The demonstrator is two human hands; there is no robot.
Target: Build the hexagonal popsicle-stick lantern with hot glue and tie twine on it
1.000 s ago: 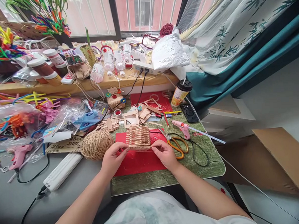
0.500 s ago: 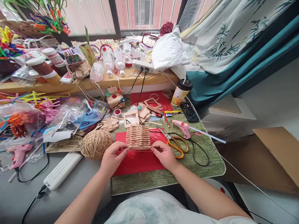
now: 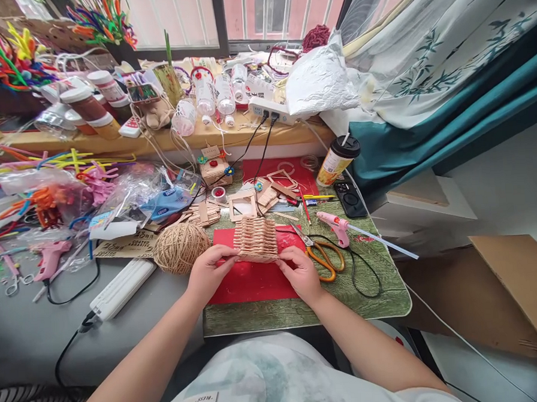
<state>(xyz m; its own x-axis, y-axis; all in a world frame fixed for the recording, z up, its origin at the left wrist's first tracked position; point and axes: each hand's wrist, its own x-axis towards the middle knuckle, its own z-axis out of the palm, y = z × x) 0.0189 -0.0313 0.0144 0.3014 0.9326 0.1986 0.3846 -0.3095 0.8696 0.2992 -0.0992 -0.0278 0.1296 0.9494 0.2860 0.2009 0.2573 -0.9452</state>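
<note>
A small box-like piece built of wooden craft sticks, wound with rows of twine [image 3: 255,237], is held over the red sheet [image 3: 250,281]. My left hand [image 3: 213,270] pinches its near left corner between thumb and fingers. At the near right corner, my right hand [image 3: 300,272] grips it the same way. Just left of my left hand sits a ball of jute twine [image 3: 181,247]. Scissors with orange handles [image 3: 326,260] lie to the right of my right hand, their blades towards the piece. Its underside is hidden.
Beyond the scissors, a pink glue gun [image 3: 335,227] rests with its cord looped on the green table [image 3: 265,317]. A lidded drink cup [image 3: 337,161] and a phone [image 3: 350,199] stand and lie at the right edge. Loose craft sticks [image 3: 204,213] lie behind. A white power strip [image 3: 122,289] is at left.
The whole view has shifted a little, so things appear slightly further right. Both hands keep their hold on the craft-stick piece, which looks almost unchanged in pose.
</note>
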